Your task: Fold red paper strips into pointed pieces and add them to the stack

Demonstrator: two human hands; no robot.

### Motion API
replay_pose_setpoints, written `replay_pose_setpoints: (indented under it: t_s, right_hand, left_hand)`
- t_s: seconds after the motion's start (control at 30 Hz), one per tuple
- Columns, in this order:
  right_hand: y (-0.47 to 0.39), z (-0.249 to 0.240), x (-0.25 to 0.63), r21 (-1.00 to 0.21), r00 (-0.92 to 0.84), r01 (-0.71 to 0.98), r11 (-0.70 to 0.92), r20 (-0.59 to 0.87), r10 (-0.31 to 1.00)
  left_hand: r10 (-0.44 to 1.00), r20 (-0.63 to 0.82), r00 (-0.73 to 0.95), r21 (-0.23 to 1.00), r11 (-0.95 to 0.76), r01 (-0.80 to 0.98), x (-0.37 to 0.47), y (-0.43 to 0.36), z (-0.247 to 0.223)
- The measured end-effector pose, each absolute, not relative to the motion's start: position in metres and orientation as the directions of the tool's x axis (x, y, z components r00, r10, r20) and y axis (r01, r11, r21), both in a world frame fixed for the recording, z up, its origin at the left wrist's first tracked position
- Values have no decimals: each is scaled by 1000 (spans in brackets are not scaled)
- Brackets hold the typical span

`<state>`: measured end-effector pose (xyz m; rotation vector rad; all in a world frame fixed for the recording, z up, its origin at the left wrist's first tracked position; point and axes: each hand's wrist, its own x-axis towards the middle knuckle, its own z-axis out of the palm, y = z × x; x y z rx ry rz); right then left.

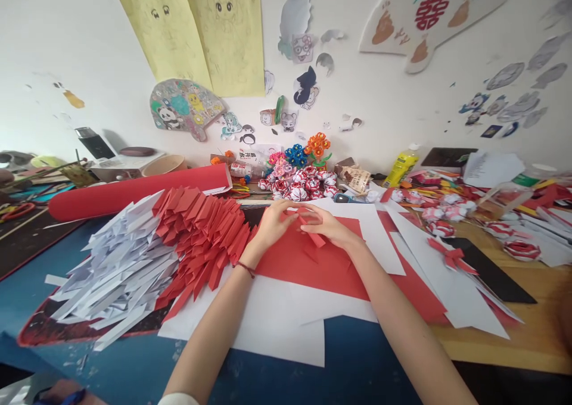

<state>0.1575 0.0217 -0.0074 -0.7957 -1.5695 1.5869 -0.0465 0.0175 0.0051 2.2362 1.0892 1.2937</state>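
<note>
Both of my hands meet above a red paper sheet (286, 262) near the middle of the view. A small folded red paper strip (316, 238) is between them. My right hand (328, 226) has its thumb and fingers closed on the strip. My left hand (276, 221) reaches the strip's far end with curled fingertips. White sheets (281, 327) lie under the red one. Left of my left hand is a big pile of folded red strips (201, 232), beside a pile of folded white strips (129, 268).
A red paper roll (143, 190) lies behind the piles. Red-and-white paper flowers (299, 183) stand along the wall, with a yellow bottle (402, 165) to their right. More sheets, a black strip (487, 268) and flowers cover the right side.
</note>
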Motion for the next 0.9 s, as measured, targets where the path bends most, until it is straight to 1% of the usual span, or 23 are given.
replay_pose_setpoints:
  t_s: [0.13,0.23,0.33,0.47,0.6,0.7,0.77,0.9]
  right_hand:
    - [21,-6,158,-991,-408,-119,67,110,906]
    - [19,-3,157,-979,-328,-152,139,182,927]
    - [17,0,153,-966,-279,-180,183,229,932]
    - [12,4,148,-958,-274,-196,209,258,926]
    - [7,8,144,-953,-277,-187,240,285,918]
    - [6,8,140,-948,-268,-154,279,312,911]
    - [7,5,137,-942,-239,-140,305,331,913]
    - [12,-2,136,-936,-118,-90,341,350,929]
  left_hand:
    - [853,509,112,670,-475,570,-44,19,-7]
    - [903,425,60,729,-381,568,-42,20,-12]
    - [922,380,79,802,-371,468,-39,20,-13]
    - [910,388,147,863,-414,288,-33,19,-11]
    - [926,368,89,914,-378,148,-28,17,-9]
    - [935,352,48,930,-355,97,-25,15,-10]
    - [941,333,65,939,-337,69,-24,14,-10]
    - [951,289,114,955,-295,37,-23,11,-8]
